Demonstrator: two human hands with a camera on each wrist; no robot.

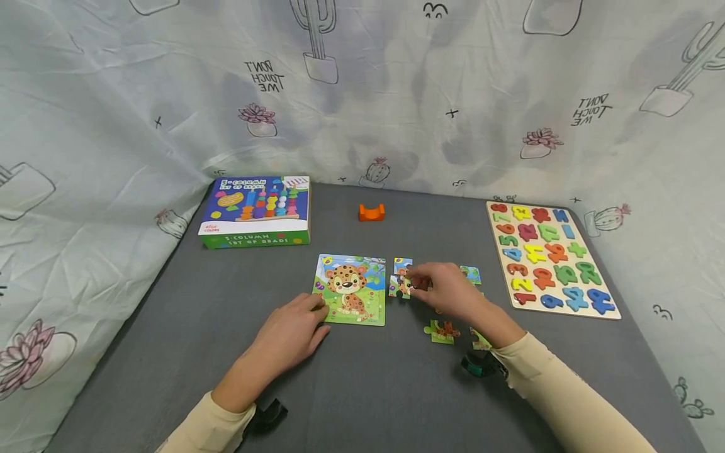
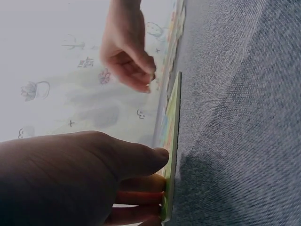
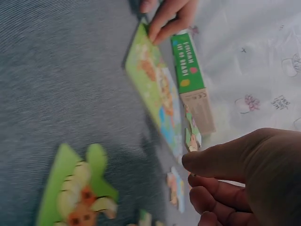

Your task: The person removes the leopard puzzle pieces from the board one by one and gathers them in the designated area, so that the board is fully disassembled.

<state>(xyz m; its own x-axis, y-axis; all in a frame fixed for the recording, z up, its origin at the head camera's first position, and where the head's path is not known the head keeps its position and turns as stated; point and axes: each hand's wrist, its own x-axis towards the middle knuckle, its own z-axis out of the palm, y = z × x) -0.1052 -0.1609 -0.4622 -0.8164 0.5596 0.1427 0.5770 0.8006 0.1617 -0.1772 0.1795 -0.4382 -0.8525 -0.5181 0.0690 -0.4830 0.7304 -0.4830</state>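
Observation:
My left hand [image 1: 291,327] rests on the lower left edge of a square leopard picture board [image 1: 357,308]. In the left wrist view its thumb [image 2: 157,160] lies at the board's edge, with the other fingers behind. Just right of the board, my right hand [image 1: 447,289] pinches a jigsaw piece [image 1: 394,287] printed with part of the leopard's face. That piece [image 3: 193,134] shows past the thumb in the right wrist view. Close above it lies a blue jigsaw piece [image 1: 403,262]. Under and around the right hand are several more, including a green-and-orange piece [image 1: 442,331], partly hidden by the arm.
A bead-set box [image 1: 255,214] stands at the back left, and an orange plastic piece [image 1: 371,212] at the back middle. On the right lies a wooden board of coloured numbers and letters [image 1: 549,258]. Printed cloth [image 1: 368,113] hangs behind the grey tabletop [image 1: 351,390].

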